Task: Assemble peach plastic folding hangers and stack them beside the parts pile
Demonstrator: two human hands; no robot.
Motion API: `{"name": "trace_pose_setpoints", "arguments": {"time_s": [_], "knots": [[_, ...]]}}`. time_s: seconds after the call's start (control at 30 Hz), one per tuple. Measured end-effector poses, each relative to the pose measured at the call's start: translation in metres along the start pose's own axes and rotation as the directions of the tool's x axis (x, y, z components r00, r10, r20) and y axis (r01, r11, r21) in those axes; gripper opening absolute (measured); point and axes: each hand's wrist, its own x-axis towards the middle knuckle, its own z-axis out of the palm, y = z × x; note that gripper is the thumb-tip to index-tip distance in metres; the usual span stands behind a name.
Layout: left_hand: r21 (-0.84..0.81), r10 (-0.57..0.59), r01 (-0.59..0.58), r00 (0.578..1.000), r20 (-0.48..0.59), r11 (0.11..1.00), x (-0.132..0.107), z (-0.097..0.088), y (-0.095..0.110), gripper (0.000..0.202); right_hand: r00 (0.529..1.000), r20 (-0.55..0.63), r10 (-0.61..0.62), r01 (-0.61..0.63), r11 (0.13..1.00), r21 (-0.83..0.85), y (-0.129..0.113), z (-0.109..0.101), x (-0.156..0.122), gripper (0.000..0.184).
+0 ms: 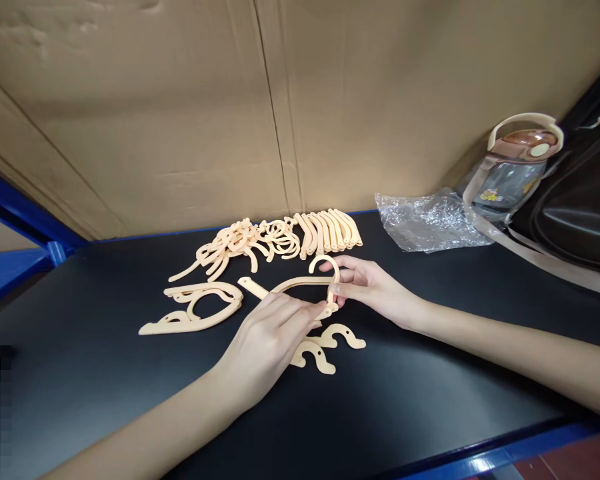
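Observation:
My left hand (266, 337) is closed on a cream plastic hanger arm (253, 287), whose holed end sticks out to the left past the fingers. Between thumb and fingers, my right hand (363, 283) pinches a hanger hook (337, 268), its curve facing up and left. The hook's lower end meets the arm piece at my left fingertips; the exact joint is partly covered. A curved hanger arm (300, 281) lies behind both hands. Two small wavy pieces (349, 335) rest in front, partly under my left hand. A folded hanger (200, 325) lies to the left.
At the back of the black table (105, 400) are a jumbled heap of hanger pieces (233, 240), loose hooks (286, 241) and a row of curved arms (330, 232). Crinkled clear plastic (430, 223), a strapped water bottle (505, 180) and a black bag (575, 207) stand right. Cardboard (180, 120) walls the back.

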Motion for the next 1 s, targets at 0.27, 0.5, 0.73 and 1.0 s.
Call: {"name": "trace_pose_setpoints", "arguments": {"time_s": [0.27, 0.5, 0.73, 1.0], "knots": [[0.059, -0.086, 0.085, 0.996, 0.022, 0.995, -0.004, 0.006, -0.006, 0.024, 0.994, -0.023, -0.108, 0.102, 0.978, -0.184, -0.001, 0.006, -0.006, 0.027], [0.111, -0.078, 0.069, 0.994, 0.077, 0.991, -0.001, 0.005, -0.007, 0.02, 0.981, -0.062, -0.184, 0.152, 0.926, -0.345, -0.002, 0.009, -0.011, 0.024], [0.267, -0.231, 0.209, 0.972, 0.052, 0.941, 0.003, -0.006, -0.001, 0.024, 0.973, -0.091, -0.214, 0.179, 0.941, -0.288, -0.005, 0.007, -0.009, 0.029], [-0.338, -0.734, 0.746, 0.652, 0.19, 0.574, 0.013, -0.028, -0.013, 0.028, 0.927, -0.103, -0.36, 0.221, 0.749, -0.625, -0.004, -0.013, -0.003, 0.01]]}}
